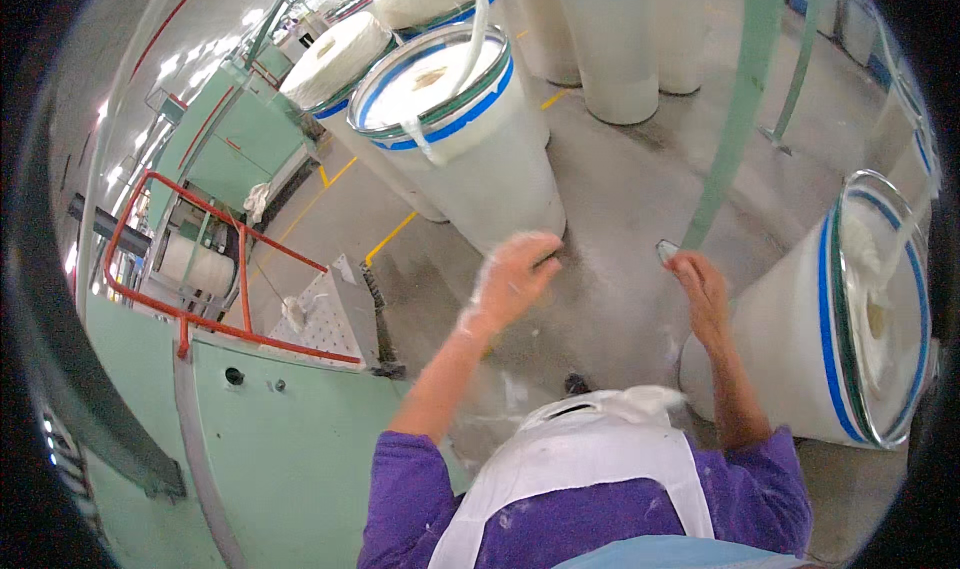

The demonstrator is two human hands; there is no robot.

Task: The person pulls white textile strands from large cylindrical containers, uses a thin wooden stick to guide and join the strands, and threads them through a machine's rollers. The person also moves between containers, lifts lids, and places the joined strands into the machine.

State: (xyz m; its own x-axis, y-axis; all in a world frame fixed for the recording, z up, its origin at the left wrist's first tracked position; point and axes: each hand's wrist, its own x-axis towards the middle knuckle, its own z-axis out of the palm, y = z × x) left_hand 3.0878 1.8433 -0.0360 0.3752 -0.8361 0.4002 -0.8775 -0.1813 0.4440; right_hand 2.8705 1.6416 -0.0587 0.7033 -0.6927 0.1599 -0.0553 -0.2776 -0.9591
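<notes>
One small, pale, stiff-looking piece (665, 251), probably light, best held by its near end: pinched in right hand (699, 277), opposite loosely parted left hand (518, 269).

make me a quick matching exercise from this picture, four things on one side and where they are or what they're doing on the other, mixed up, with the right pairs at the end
Things
1. bare left hand
2. bare right hand
3. red tubular metal rail
4. white cloth apron

Places and states
A. on a pale green metal machine
B. worn over a purple top
C. seen against the base of a tall white blue-banded can
D. holding a small pale object

Pairs: 1-C, 2-D, 3-A, 4-B
</notes>
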